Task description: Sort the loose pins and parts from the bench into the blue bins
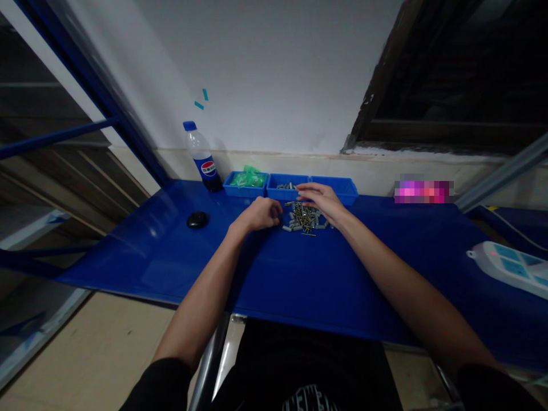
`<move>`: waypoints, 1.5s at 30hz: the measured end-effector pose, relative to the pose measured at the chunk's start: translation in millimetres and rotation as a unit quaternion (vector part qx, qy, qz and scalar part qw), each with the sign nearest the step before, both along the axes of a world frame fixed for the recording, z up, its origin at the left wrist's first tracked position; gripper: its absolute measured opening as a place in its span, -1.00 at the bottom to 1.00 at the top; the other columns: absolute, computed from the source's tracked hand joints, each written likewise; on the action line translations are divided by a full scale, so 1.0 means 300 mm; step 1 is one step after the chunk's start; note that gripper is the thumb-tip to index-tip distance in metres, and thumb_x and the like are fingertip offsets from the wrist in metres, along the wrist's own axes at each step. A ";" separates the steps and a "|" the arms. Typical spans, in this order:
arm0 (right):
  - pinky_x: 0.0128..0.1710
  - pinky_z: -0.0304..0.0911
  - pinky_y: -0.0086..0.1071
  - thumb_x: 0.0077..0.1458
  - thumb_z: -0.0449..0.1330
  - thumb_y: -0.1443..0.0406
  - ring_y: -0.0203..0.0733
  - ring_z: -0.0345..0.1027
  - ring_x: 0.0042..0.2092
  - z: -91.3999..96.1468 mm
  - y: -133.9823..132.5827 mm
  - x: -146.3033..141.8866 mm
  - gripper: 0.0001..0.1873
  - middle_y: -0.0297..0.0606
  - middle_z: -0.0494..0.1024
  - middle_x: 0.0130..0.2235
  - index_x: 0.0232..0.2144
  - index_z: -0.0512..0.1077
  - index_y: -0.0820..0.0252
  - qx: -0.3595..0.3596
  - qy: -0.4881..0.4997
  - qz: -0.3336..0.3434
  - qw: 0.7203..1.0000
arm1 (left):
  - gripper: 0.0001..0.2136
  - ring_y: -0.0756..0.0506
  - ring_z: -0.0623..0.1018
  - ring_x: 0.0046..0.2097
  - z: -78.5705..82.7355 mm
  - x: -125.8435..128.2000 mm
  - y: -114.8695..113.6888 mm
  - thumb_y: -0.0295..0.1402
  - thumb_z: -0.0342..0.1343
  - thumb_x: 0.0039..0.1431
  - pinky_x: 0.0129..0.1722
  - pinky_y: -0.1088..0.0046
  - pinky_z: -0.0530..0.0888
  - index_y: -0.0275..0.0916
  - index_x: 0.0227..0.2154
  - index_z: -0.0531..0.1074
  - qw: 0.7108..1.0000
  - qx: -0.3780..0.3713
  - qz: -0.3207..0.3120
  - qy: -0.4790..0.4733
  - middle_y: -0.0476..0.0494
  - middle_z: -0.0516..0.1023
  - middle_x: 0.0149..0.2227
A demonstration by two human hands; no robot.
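Across the blue surface (295,279), just in front of a row of blue bins, we observed a mixed pile (305,216) of slim brass-toned pieces and stubby grey pieces (287,228). The left hand (266,213) stood just beside the pile, its fingers curled inward; we could not tell whether they gripped anything. The right hand (322,198) reached over the pile's far side, partly masking the middle bin (277,194), its fingers extended and apart, with no piece visible between them. We judged the work to be only partway along: some grey pieces lay inside the middle bin, whereas many of both kinds lay intermingled outside it. We noted a green bag (248,179) in the left bin (245,192).
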State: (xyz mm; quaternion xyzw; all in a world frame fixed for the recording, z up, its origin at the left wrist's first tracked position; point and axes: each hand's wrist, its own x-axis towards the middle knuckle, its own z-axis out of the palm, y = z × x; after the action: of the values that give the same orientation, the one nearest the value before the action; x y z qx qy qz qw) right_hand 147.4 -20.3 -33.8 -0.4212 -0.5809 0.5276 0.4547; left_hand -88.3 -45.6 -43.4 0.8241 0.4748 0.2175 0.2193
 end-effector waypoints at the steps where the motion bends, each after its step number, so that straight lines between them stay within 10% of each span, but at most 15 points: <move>1: -0.13 0.52 -0.30 0.12 0.38 0.29 -0.12 0.61 -0.10 0.000 -0.001 0.000 -0.80 -0.14 0.70 -0.06 -0.17 0.64 0.12 -0.003 -0.001 0.006 1.000 | -0.71 -0.08 0.64 -0.37 0.001 0.005 0.000 -0.54 0.23 -0.07 -0.33 0.48 0.53 -0.28 -0.22 0.65 1.000 -0.001 0.004 -0.021 -0.09 0.67 -0.41; 14: -0.16 0.56 -0.27 0.03 0.48 0.26 -0.18 0.61 -0.29 -0.020 -0.021 -0.010 -0.83 -0.16 0.71 -0.30 -0.29 0.63 0.14 -0.074 0.001 0.110 0.991 | -0.67 -0.07 0.63 -0.18 0.007 0.075 -0.011 -0.35 0.39 0.01 -0.09 0.36 0.58 -0.35 -0.14 0.58 0.947 -0.026 0.005 -0.321 -0.19 0.63 -0.24; 22: -0.31 0.47 -0.26 -0.04 0.50 0.20 -0.21 0.48 -0.44 -0.034 0.004 -0.003 -0.79 -0.25 0.62 -0.46 -0.37 0.62 0.15 -0.020 -0.056 0.027 0.998 | -0.82 -0.02 0.57 -0.35 0.000 0.041 -0.013 -0.31 0.37 0.06 -0.29 0.49 0.46 -0.28 -0.32 0.56 0.991 0.011 -0.017 -0.129 -0.07 0.61 -0.40; 29: 0.00 0.47 -0.23 0.04 0.44 0.22 -0.08 0.61 -0.03 -0.019 0.011 -0.011 -0.64 -0.16 0.71 -0.09 -0.08 0.60 0.12 0.056 0.038 -0.046 0.997 | -0.76 -0.05 0.60 -0.34 0.004 0.016 -0.013 -0.25 0.44 -0.02 -0.33 0.51 0.43 -0.25 -0.31 0.67 0.994 -0.043 -0.099 -0.017 -0.08 0.68 -0.37; 45: -0.30 0.45 -0.38 0.14 0.34 0.29 -0.22 0.58 -0.32 -0.010 -0.004 -0.005 -0.86 -0.17 0.71 -0.30 -0.22 0.63 0.17 -0.025 -0.016 0.022 0.999 | -0.84 -0.05 0.64 -0.31 0.000 0.003 -0.010 -0.31 0.21 0.22 -0.31 0.49 0.49 -0.30 -0.25 0.58 0.985 -0.080 -0.096 -0.123 -0.16 0.69 -0.33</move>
State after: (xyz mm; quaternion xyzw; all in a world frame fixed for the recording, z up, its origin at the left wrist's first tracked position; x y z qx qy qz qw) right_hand 145.9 -21.7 -36.8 -0.4281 -0.5840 0.5450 0.4226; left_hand -87.3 -48.6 -43.3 0.8129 0.3785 0.2560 0.3610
